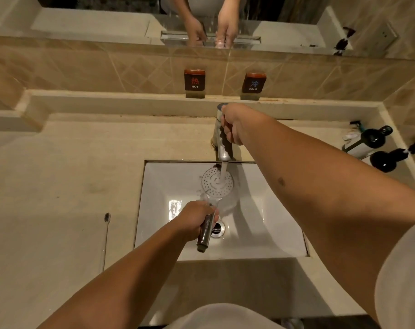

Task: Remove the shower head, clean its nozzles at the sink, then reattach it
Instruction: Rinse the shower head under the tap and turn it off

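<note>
My left hand [195, 219] grips the chrome handle of the shower head [212, 186] over the white sink [273, 224]. The round white nozzle face points up, directly under the chrome faucet [222, 148]. A stream of water falls from the spout onto the nozzle face. My right hand [235, 123] is closed around the faucet's lever at the top of the tap. The sink drain [218, 230] lies just right of the handle's lower end.
A toothbrush [106, 236] lies on the beige counter to the left of the sink. Two dark pump bottles [389, 154] lie at the right back corner. HOT [194, 80] and COLD [253, 82] signs hang on the tiled wall under the mirror.
</note>
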